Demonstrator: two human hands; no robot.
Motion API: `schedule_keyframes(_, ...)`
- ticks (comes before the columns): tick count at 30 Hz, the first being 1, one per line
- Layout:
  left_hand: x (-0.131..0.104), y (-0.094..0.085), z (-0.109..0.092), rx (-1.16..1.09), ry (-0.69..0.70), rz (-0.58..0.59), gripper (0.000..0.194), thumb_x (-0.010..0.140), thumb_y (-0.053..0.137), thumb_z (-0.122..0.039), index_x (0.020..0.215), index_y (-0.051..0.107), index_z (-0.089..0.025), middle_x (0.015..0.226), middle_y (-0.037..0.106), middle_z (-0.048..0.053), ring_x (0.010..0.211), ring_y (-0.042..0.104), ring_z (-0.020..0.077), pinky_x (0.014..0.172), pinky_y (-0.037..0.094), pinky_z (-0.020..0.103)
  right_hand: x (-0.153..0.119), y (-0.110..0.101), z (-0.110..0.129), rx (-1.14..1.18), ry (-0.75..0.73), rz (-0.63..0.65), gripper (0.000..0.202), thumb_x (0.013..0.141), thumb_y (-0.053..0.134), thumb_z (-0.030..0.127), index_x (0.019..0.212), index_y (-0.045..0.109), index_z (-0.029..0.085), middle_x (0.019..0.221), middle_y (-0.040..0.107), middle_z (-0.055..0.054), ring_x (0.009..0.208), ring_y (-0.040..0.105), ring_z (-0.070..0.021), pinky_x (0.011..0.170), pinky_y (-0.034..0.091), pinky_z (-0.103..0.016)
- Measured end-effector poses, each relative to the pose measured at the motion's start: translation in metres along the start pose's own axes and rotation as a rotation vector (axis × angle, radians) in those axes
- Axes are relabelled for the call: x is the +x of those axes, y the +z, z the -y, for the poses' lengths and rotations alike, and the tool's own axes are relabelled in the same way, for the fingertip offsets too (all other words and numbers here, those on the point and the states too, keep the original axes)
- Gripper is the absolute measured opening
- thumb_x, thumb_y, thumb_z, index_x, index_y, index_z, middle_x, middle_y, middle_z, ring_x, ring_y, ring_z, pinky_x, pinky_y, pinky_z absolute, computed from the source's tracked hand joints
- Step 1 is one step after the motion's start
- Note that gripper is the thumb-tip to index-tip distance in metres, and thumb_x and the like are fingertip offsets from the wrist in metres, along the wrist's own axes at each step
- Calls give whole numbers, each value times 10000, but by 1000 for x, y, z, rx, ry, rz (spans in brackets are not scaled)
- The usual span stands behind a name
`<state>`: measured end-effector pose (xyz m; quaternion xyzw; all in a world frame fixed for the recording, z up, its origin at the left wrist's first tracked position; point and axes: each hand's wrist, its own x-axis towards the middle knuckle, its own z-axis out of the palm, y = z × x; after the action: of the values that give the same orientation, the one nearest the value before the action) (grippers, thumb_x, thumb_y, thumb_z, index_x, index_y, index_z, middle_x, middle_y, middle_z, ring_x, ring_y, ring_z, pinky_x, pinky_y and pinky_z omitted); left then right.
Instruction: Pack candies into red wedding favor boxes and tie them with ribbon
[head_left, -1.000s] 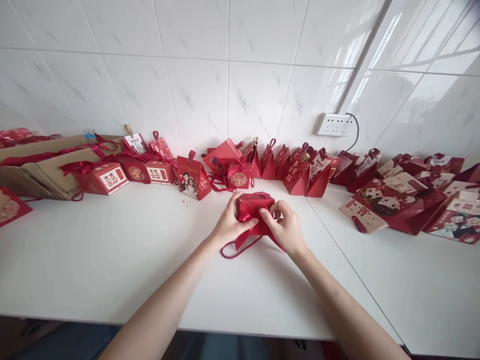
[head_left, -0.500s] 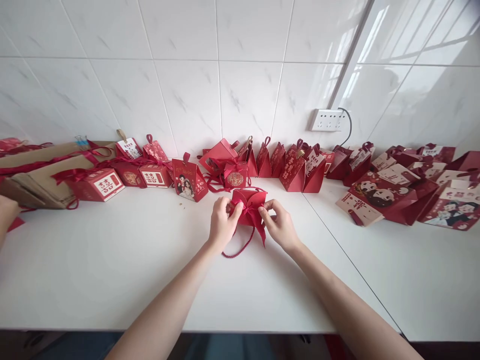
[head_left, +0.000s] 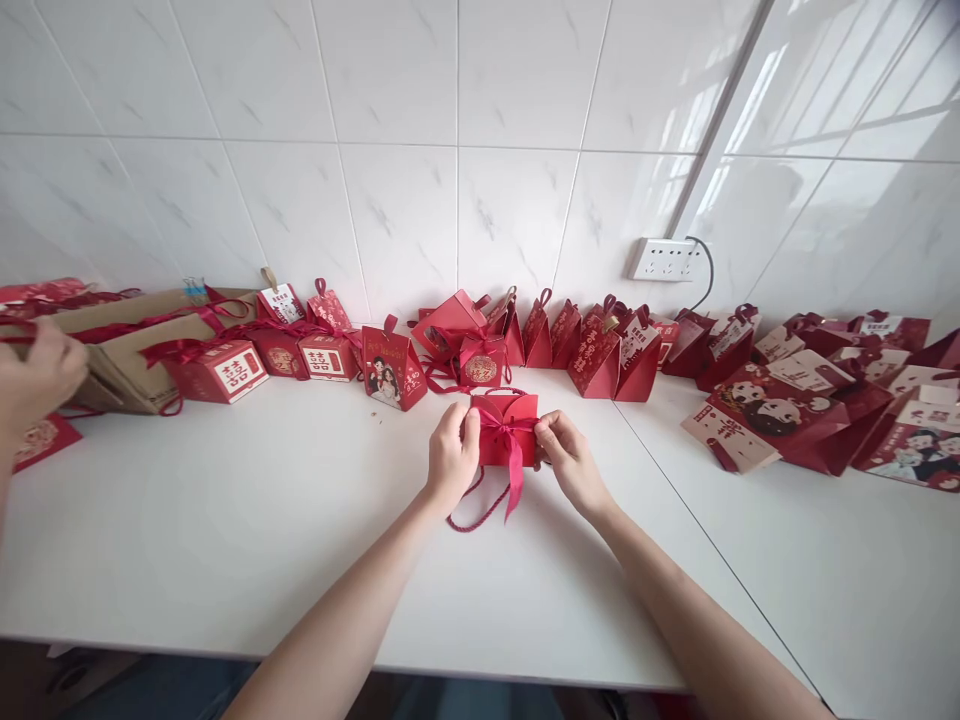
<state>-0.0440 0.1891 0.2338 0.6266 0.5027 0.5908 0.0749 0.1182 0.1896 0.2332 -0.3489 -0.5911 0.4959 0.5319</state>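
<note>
A small red gift box (head_left: 491, 450) with curved top flaps lies on the white table in front of me. A red ribbon (head_left: 515, 485) is tied in a bow across it, one tail hanging over the near side. My left hand (head_left: 453, 452) is closed on the box's left edge, thumb on top. At the right edge, my right hand (head_left: 571, 462) pinches the ribbon between thumb and forefinger; its other fingers are curled. A twisted dark red cord (head_left: 481, 522) loops out below the box onto the table.
Finished-looking red boxes (head_left: 394, 370) line the tiled wall. Cardboard trays (head_left: 142, 365) with ribbons stand left, beside another person's hand (head_left: 45, 370). Many red and cream boxes (head_left: 772, 400) crowd the right. A socket strip (head_left: 670, 260) hangs on the wall; a seam crosses the table.
My left hand has shifted from the bow to the box's edge, and the ribbon looks flatter and pulled out. The other person's hand has come further in at left. The view has tilted slightly.
</note>
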Motion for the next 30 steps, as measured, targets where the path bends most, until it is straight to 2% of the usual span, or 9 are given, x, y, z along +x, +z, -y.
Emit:
schedule_keyframes(10, 1, 1, -1, -19, -77, -68, 270, 903, 340, -298, 656, 265, -219, 561, 313, -52, 494, 300, 104, 512, 299, 226, 5, 8, 4, 373, 108, -68, 379, 708, 701, 459, 645, 436, 195, 628, 393, 49, 561, 359, -88, 532, 333, -216)
schedule_keyframes(15, 1, 3, -4, -68, -118, -37, 275, 894, 342, -296, 645, 257, -215, 550, 289, -57, 491, 281, 98, 503, 286, 223, 5, 8, 1, 388, 183, -126, 398, 680, 699, 444, 614, 399, 190, 605, 350, 54, 536, 331, -78, 491, 333, -199)
schedule_keyframes(18, 2, 1, -5, -139, -145, 30, 307, 884, 365, -308, 624, 234, -211, 542, 264, -58, 488, 263, 91, 487, 272, 216, 3, 4, 2, 241, 164, -149, 392, 728, 628, 520, 669, 398, 208, 617, 367, 49, 514, 351, -88, 412, 309, -195)
schedule_keyframes(20, 3, -1, -5, -171, -150, 59, 321, 879, 386, -322, 615, 243, -208, 541, 271, -57, 491, 271, 88, 484, 273, 211, 1, 0, 2, 65, 67, -179, 368, 764, 570, 572, 802, 442, 230, 748, 470, 10, 603, 461, -126, 402, 353, -206)
schedule_keyframes(22, 4, -3, -6, -189, -159, 57, 323, 876, 399, -340, 613, 268, -206, 542, 289, -55, 496, 291, 87, 489, 287, 206, 1, -6, 2, -178, -102, -150, 457, 742, 601, 583, 1019, 452, 251, 1050, 511, -70, 877, 547, -202, 521, 480, -271)
schedule_keyframes(23, 4, -3, -7, -197, -168, 50, 323, 876, 404, -349, 615, 280, -206, 542, 297, -55, 498, 300, 87, 492, 295, 203, 1, -10, 1, -315, -181, -89, 576, 707, 649, 574, 1132, 423, 258, 1204, 462, -108, 1041, 518, -247, 640, 523, -328)
schedule_keyframes(25, 3, -4, -8, -210, -191, 28, 324, 876, 413, -367, 620, 298, -206, 544, 308, -55, 496, 312, 86, 491, 312, 199, 3, -16, -1, -542, -280, 66, 843, 637, 728, 552, 1309, 312, 257, 1386, 330, -156, 1248, 389, -320, 854, 496, -443)
schedule_keyframes(28, 2, -5, -8, -245, -198, 4, 229, 867, 438, -362, 705, 418, -201, 630, 447, -35, 535, 411, 90, 525, 377, 196, 6, -22, -5, -683, -331, 169, 1001, 652, 727, 542, 1416, 146, 257, 1432, 277, -184, 1305, 331, -357, 944, 442, -527)
schedule_keyframes(30, 1, -6, -7, -279, -197, 22, 158, 859, 458, -344, 896, 510, -199, 856, 578, 17, 652, 524, 104, 596, 440, 209, 8, -22, -6, -702, -373, 156, 1015, 668, 722, 531, 1430, 107, 261, 1401, 302, -189, 1282, 366, -356, 935, 453, -537)
